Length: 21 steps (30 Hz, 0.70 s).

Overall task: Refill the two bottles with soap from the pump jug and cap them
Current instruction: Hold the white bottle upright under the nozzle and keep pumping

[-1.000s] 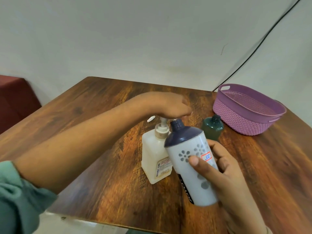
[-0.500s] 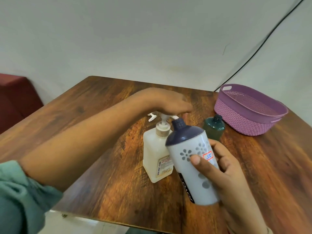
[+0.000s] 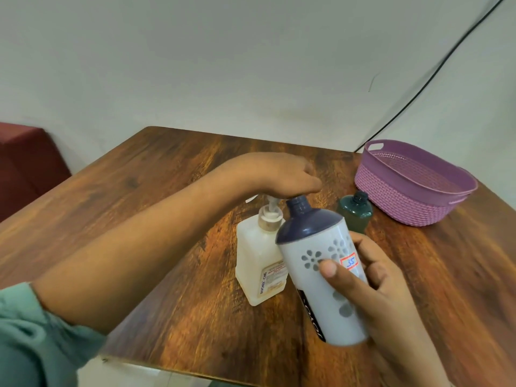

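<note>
Two bottles on show. White bottle (image 3: 321,277) with dark top at centre right of frame, tilted, open neck just under the left hand (image 3: 276,174) and beside the pump, gripped round the lower body by right hand (image 3: 377,286), thumb across front. Small green bottle (image 3: 356,216) upright on desk (image 3: 167,177) behind, near purple basket (image 3: 413,188). Left palm down, fingers fairly flat, pressing pump head of jug (image 3: 257,263). Likely light, stiff, smooth plastic, slippery once soapy; best taken mid-body, not by the neck.

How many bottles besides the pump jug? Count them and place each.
2. The white flowered bottle is held tilted in the right hand beside the pump jug; the small green bottle stands on the table near the purple basket.
</note>
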Tool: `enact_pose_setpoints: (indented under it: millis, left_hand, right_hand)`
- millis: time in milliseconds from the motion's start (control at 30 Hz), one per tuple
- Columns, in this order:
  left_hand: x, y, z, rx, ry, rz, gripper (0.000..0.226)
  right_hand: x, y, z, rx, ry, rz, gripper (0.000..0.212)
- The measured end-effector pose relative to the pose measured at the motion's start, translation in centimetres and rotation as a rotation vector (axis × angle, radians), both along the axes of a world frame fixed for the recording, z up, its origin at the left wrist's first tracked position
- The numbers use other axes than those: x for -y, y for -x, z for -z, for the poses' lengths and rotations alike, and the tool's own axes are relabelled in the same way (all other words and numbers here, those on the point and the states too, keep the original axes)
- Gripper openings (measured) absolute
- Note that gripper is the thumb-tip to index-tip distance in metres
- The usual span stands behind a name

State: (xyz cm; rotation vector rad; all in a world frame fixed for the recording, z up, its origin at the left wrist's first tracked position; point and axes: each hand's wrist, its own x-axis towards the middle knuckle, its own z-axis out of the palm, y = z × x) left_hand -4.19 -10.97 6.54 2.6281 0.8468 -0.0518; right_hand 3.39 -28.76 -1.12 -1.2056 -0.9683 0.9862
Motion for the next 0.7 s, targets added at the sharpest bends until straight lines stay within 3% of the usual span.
enact_pose_setpoints:
  millis: [167, 267, 400, 533, 700]
  left_hand:
    - [0.5, -0.1, 1.3, 0.048, 0.270, -0.018, 0.027]
    - [0.3, -0.1, 1.1, 0.051, 0.246, -0.029, 0.025]
    - [0.0, -0.1, 0.1, 0.109, 0.012, -0.028, 0.024]
    - [0.4, -0.1, 1.2, 0.142, 0.277, -0.030, 0.023]
    - [0.7, 0.0, 1.5, 0.141, 0.258, -0.062, 0.026]
  right_hand:
    - [-0.2, 0.0, 0.4, 0.022, 0.025, 0.002, 0.055]
    - [0.0, 0.1, 0.4, 0.021, 0.026, 0.008, 0.053]
    - [0.1, 0.0, 0.1, 0.019, 0.014, 0.009, 0.052]
    - [0.2, -0.1, 0.2, 0.033, 0.024, 0.000, 0.054]
    - [0.2, 0.1, 0.7, 0.027, 0.037, 0.015, 0.053]
